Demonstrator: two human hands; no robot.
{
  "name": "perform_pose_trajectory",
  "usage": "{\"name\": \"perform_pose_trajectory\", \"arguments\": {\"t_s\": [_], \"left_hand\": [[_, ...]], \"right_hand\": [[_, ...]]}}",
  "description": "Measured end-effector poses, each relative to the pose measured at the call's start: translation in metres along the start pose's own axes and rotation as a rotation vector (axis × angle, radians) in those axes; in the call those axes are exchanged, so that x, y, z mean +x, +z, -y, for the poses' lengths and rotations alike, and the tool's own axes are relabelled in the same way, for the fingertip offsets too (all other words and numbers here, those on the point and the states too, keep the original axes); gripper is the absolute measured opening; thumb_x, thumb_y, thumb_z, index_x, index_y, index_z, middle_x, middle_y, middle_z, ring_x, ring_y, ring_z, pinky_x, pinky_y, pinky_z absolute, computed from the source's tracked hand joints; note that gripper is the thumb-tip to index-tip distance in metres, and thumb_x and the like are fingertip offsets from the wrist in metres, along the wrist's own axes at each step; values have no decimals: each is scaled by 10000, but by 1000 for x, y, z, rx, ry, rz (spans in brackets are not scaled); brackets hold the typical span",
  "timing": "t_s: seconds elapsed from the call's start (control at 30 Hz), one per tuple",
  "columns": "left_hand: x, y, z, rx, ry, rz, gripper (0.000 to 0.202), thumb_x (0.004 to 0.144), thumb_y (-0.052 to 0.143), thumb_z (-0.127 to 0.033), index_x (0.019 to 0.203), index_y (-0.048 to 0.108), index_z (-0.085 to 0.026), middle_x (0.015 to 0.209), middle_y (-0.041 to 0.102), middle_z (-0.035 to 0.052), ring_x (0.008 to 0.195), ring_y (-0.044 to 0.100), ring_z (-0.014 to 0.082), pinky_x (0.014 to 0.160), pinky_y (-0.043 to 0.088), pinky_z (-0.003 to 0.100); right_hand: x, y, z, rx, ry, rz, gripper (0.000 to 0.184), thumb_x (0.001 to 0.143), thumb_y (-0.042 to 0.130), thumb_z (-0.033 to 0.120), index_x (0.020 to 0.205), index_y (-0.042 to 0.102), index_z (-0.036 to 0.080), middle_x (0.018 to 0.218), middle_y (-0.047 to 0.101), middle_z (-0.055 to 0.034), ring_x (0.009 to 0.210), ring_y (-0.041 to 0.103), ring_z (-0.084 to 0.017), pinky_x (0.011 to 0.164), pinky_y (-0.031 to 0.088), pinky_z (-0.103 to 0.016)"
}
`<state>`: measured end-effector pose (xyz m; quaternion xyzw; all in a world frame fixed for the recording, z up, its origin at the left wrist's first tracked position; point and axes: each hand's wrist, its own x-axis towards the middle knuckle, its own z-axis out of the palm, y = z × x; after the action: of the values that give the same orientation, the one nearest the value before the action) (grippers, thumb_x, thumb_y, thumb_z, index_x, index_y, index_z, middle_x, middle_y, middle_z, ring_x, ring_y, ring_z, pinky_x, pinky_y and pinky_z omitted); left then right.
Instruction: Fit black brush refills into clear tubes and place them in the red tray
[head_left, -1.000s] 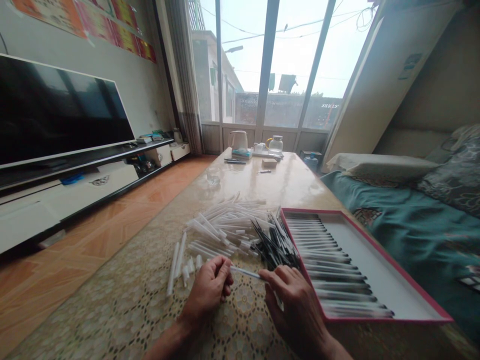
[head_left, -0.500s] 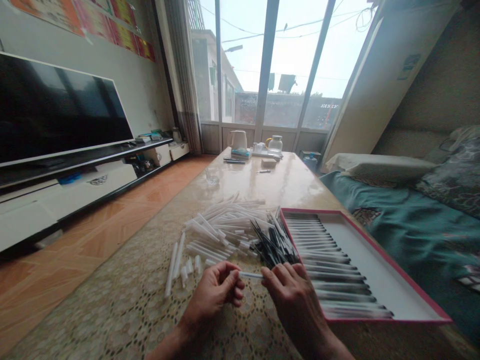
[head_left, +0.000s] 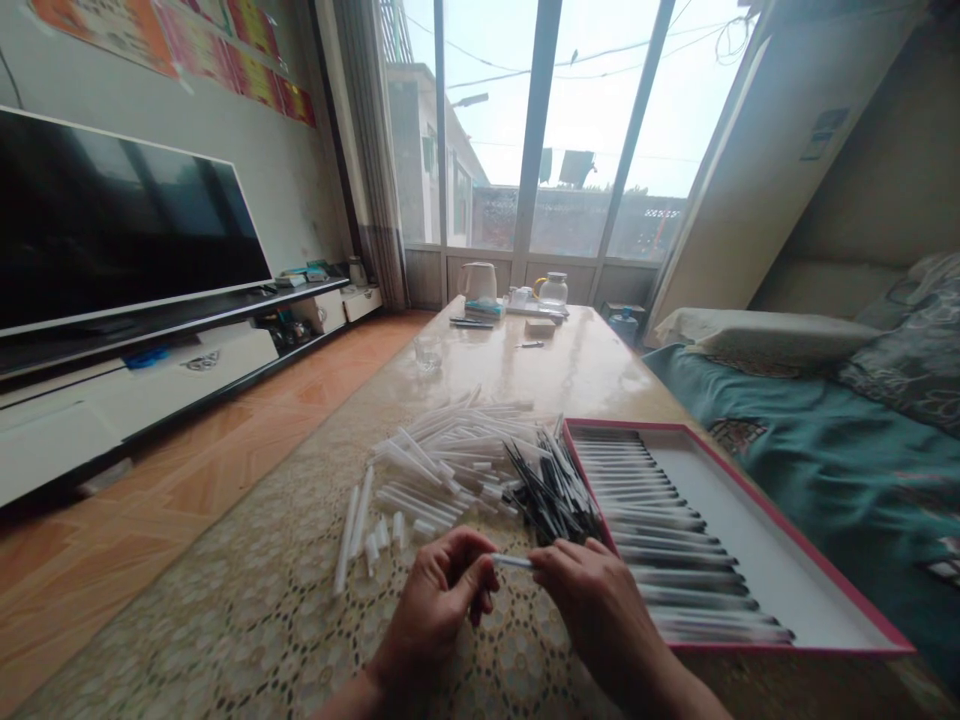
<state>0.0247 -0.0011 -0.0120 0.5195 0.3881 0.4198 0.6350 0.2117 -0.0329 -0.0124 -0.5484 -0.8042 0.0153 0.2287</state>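
A thin white plastic tube (head_left: 512,561) lies crosswise between my hands, its left end pinched in the fingers of my left hand (head_left: 439,600). My right hand (head_left: 596,610) grips its other end, just beside a heap of black-tipped pen refills (head_left: 555,497). Behind my hands spreads a loose pile of white plastic tubes (head_left: 450,465), with several short white pieces (head_left: 382,535) to its left. To the right, a box with a red rim (head_left: 787,524) holds neat rows of finished pens (head_left: 675,530).
The work rests on a lace-patterned tablecloth (head_left: 247,620) over a long glossy table. A kettle (head_left: 478,282) and a glass jar (head_left: 553,292) stand at its far end. A teal-covered bed (head_left: 825,440) runs along the right, and a television (head_left: 127,220) stands left.
Both hands have shifted a little rightward and toward me, carrying the white tube with them. The piles and the box stay put apart from slight camera movement.
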Motion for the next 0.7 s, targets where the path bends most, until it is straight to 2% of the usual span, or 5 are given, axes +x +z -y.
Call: {"name": "perform_pose_trajectory", "arguments": {"t_s": [0.13,0.27,0.43,0.57,0.7], "left_hand": [[0,2,1,-13,32,10,194,754,642,-321,799,605,-136,559,576,-22,467,508,88,448,402,214],[5,1,5,-7,30,14,245,755,639,-333,890,598,-132,626,608,-6,504,566,108,480,455,238],[11,-1,8,-17,54,-93,496,755,607,-427,1129,461,-137,674,625,-4,492,594,125,431,455,238],[11,-3,9,-54,37,-171,452,757,591,-444,1055,470,-126,631,620,-9,465,579,115,417,450,227],[11,-2,7,-85,36,-200,407,747,605,-423,1012,490,-136,609,618,-15,458,573,113,410,448,223]], "right_hand": [[-1,-3,-1,154,48,18,149,895,479,212,886,610,283,774,669,43,685,606,-137,638,342,-240],[3,-9,0,31,20,10,168,893,464,197,876,613,275,746,662,28,644,584,-145,625,339,-248],[6,-25,-19,-74,68,-195,242,891,382,125,1019,565,220,870,680,-27,784,614,-158,722,359,-265],[3,-47,-50,-254,264,-289,222,906,394,189,1045,567,190,929,676,-61,832,622,-185,750,354,-296],[0,-62,-74,-475,483,-165,225,887,411,142,976,607,207,947,654,-70,871,600,-223,702,329,-319]]}}
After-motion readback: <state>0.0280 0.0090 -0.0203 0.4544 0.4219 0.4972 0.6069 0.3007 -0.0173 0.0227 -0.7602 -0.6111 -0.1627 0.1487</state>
